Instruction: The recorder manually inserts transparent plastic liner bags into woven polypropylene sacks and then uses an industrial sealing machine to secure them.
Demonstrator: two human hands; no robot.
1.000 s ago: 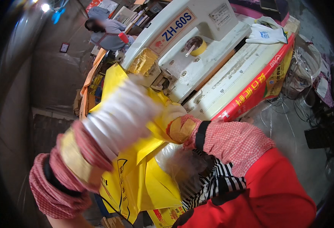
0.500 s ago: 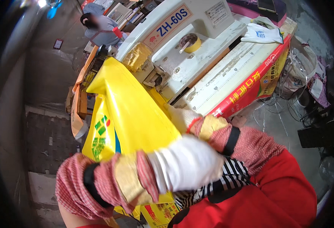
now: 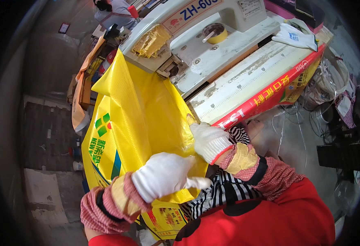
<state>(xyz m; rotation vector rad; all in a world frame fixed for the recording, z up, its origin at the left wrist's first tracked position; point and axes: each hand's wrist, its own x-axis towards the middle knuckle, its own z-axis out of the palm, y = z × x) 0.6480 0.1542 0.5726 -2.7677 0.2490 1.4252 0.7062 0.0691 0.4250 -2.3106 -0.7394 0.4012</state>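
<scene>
Left hand (image 3: 163,175) and right hand (image 3: 208,140), both gloved, pinch the yellow bag (image 3: 139,119) edge at frame centre, beside the table (image 3: 245,92) edge.

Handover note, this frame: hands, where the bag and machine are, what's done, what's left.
Left hand: white glove, gripping the yellow woven bag at its near edge.
Right hand: white glove, pinching the same edge by the table's red front strip.
Bag: hangs off the table, top corner up at the sewing machine.
Done: bag held by both hands.
Left: edge not under the machine head. Spare glove lies on the table.
</scene>
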